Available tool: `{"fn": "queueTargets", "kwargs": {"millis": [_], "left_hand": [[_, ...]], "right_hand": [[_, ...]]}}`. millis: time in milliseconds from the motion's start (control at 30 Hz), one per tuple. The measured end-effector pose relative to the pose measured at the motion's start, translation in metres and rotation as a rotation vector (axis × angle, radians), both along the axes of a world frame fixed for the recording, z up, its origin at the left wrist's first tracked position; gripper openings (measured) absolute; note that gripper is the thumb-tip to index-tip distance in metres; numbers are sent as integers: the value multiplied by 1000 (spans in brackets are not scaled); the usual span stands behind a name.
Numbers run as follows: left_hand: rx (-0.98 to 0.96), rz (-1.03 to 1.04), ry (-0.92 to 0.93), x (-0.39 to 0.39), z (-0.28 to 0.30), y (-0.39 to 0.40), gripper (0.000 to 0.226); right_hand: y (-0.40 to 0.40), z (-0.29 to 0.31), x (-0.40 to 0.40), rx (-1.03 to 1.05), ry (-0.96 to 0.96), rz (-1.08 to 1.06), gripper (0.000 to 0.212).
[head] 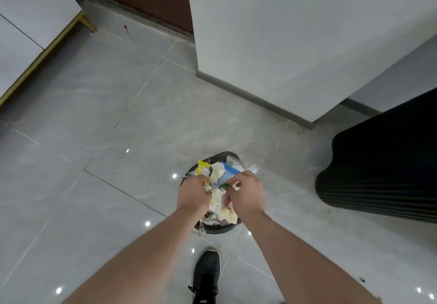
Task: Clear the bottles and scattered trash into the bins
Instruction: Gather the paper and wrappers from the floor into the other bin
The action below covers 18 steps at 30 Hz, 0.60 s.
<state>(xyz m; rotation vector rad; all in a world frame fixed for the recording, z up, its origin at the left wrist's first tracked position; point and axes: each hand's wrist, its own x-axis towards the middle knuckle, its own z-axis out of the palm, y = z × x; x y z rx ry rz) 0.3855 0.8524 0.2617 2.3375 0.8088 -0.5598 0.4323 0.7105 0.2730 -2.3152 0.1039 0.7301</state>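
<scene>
Both hands, left (pixel 192 194) and right (pixel 246 191), pinching crumpled trash (pixel 218 199) over the bin (pixel 225 156); probably light, soft, squashy stuff, best grabbed by bunched edges.

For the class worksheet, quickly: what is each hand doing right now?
Left hand: fingers curled, gripping the trash piled in the bin.
Right hand: pinching a scrap of that trash.

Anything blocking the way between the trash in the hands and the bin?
Nothing visible. The left hand and right hand hold crumpled paper trash directly over the round black bin, already heaped to its rim.
</scene>
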Motion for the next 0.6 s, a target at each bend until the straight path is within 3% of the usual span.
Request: {"fn": "queueTargets", "kwargs": {"millis": [100, 267, 467, 600], "left_hand": [[-65, -32, 22, -3, -12, 4, 50], [-105, 60, -30, -22, -9, 27, 57], [-47, 265, 57, -35, -21, 61, 55], [-88, 414, 205, -39, -48, 76, 57]], "right_hand": [[8, -18, 2, -3, 4, 20, 20], [-12, -20, -6, 39, -14, -35, 15], [-53, -48, -7, -130, 1, -99, 35], [-51, -74, 8, -160, 146, -111, 49]]}}
